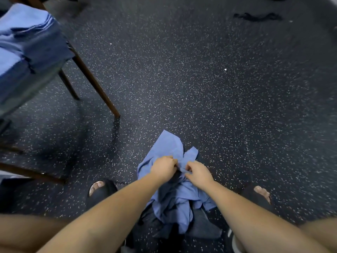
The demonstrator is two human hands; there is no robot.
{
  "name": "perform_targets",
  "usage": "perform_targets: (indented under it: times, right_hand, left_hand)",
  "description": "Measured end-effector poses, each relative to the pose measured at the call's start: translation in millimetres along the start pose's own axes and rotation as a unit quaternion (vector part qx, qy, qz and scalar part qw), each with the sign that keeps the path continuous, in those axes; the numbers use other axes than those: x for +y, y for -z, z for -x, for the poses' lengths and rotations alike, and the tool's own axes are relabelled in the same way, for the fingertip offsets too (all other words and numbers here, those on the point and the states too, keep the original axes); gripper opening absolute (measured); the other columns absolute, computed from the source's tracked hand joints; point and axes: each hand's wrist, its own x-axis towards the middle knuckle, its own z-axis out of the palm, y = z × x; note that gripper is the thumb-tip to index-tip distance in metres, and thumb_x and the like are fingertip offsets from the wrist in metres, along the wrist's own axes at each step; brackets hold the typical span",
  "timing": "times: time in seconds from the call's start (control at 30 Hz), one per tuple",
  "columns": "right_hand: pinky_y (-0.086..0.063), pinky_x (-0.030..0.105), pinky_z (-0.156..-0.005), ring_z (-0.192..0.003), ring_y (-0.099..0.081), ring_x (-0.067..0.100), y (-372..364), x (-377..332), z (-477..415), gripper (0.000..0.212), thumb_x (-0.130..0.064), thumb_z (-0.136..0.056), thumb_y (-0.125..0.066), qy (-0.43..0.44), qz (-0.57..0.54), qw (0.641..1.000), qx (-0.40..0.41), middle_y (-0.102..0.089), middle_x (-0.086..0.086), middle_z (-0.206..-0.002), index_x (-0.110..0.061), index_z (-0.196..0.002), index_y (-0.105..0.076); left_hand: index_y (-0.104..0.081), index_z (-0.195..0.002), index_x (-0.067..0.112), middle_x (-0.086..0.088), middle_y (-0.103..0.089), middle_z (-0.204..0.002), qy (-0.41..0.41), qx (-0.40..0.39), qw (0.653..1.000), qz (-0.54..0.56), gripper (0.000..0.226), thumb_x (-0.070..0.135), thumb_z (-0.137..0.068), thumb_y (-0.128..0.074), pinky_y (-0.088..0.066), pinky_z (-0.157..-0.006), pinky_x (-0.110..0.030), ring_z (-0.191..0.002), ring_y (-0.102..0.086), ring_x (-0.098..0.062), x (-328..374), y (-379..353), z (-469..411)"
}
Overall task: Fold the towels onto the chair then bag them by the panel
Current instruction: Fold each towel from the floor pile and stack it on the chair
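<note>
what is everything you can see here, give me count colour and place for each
crumpled blue cloth towel pile: one bunch, towel count unclear, light blue, low centre between the feet
folded blue towels: one stack, count unclear, blue, on the chair seat, upper left
brown wooden-legged chair: one, brown legs, left side
black strap-like item: one, black, on the floor, top right
small white scrap: one, white, on the floor, right of centre
dark speckled floor: one, dark grey with white flecks, throughout
black slippers: two, black, on the feet, either side of the pile
left hand: one, pinches the pile's top
right hand: one, pinches the pile beside the left hand
</note>
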Motion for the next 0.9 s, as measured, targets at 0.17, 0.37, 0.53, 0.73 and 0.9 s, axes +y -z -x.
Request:
perform_targets:
  times: [0.17, 0.37, 0.53, 0.73, 0.9]
  right_hand:
    - [-0.054, 0.043, -0.077, -0.083, -0.063, 0.033, 19, -14, -12, 0.011, -0.023, -0.096, -0.062, -0.019, -0.110, 0.992, 0.052, -0.067, 0.001, -0.083, -0.021, -0.088, -0.054]
    - [-0.045, 0.030, -0.063, -0.065, -0.056, 0.011, 114, -52, -23, 0.010, -0.023, -0.100, -0.070, 0.010, -0.230, 0.969, 0.088, -0.066, -0.006, -0.074, -0.025, -0.091, -0.065]
    - [-0.039, 0.026, -0.054, -0.054, -0.048, 0.009, 206, -88, -15, 0.009, -0.022, -0.101, -0.074, 0.074, -0.281, 0.955, 0.052, -0.065, -0.004, -0.068, -0.013, -0.101, -0.072]
    - [-0.047, 0.020, -0.058, -0.061, -0.058, 0.005, 293, -123, 10, 0.011, -0.012, -0.101, -0.075, 0.133, -0.338, 0.930, 0.052, -0.071, 0.001, -0.076, -0.003, -0.106, -0.076]
    - [-0.047, 0.022, -0.061, -0.070, -0.058, 0.008, 353, -140, 32, 0.010, -0.015, -0.104, -0.071, 0.170, -0.346, 0.921, 0.060, -0.070, 0.002, -0.081, -0.008, -0.104, -0.077]
  left_hand:
    - [-0.060, -0.096, 0.024, -0.005, -0.074, -0.104, 0.028, 0.016, 0.993, 0.114, 0.011, 0.025, -0.103, -0.051, -0.052, -0.080, -0.042, -0.098, -0.067, -0.034, -8, 30, -5]
    - [-0.064, -0.104, 0.021, -0.001, -0.073, -0.095, 0.012, 0.080, 0.983, 0.167, 0.007, 0.027, -0.104, -0.062, -0.051, -0.076, -0.037, -0.088, -0.065, -0.026, -27, 110, -23]
    - [-0.067, -0.098, 0.024, 0.010, -0.069, -0.085, -0.019, 0.134, 0.977, 0.166, 0.008, 0.027, -0.105, -0.065, -0.048, -0.070, -0.033, -0.078, -0.062, -0.016, -29, 193, -22]
    - [-0.077, -0.101, 0.025, 0.004, -0.066, -0.096, -0.064, 0.210, 0.970, 0.101, 0.004, 0.025, -0.099, -0.074, -0.050, -0.079, -0.032, -0.085, -0.062, -0.015, -15, 282, -15]
    - [-0.074, -0.096, 0.029, 0.010, -0.069, -0.085, -0.062, 0.250, 0.957, 0.135, 0.006, 0.033, -0.099, -0.074, -0.051, -0.072, -0.032, -0.077, -0.062, -0.012, 18, 339, 4]
